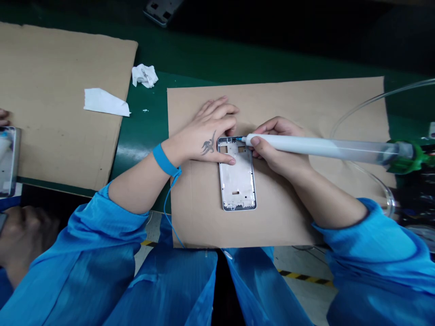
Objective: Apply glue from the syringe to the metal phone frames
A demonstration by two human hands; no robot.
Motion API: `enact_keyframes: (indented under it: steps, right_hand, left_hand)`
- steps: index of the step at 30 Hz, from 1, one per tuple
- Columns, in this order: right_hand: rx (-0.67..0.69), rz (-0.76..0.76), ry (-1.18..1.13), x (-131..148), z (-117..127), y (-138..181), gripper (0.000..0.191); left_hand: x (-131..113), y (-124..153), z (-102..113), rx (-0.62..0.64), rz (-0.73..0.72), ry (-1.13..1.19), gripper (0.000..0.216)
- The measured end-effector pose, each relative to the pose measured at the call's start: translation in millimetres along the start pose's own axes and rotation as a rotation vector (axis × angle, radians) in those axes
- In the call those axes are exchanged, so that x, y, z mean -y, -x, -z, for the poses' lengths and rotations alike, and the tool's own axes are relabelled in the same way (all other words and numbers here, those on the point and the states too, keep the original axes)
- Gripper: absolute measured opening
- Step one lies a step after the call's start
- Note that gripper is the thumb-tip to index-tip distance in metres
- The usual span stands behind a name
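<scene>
A silver phone frame (238, 181) lies face up on a brown cardboard sheet (288, 217). My left hand (207, 136) holds it at the upper left, the thumb on its face and a bent finger by the top edge; the other fingers stretch over the cardboard. In my right hand (282, 149) is a large dispensing syringe (306, 145), partly filled with white material and held pen-like near the front. Its blue tip meets the top part of the frame; whether anything flows out is too small to see. A blue wrist strap (165, 159) circles my left wrist.
Clear tubing (360, 103) loops at the right. On the green table (142, 136) lie a crumpled tissue (145, 75) and a second cardboard sheet (61, 72) bearing a white paper strip (106, 102). At far left are another person's hand (27, 240) and another phone frame (13, 167).
</scene>
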State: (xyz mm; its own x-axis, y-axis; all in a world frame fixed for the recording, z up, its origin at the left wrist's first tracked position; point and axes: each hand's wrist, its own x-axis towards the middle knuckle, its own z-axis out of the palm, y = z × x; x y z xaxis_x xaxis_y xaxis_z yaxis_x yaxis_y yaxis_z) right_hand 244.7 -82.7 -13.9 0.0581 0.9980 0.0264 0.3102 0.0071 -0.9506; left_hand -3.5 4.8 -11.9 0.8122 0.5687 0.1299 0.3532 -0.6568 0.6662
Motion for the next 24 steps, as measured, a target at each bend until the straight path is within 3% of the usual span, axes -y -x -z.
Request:
enact_keyframes:
  steps: [24]
  right_hand:
    - [0.007,-0.001,0.025,0.4,-1.1,0.0,0.045]
  left_hand:
    - [-2.1,-0.1,0.7,0.010,0.011,0.001,0.080]
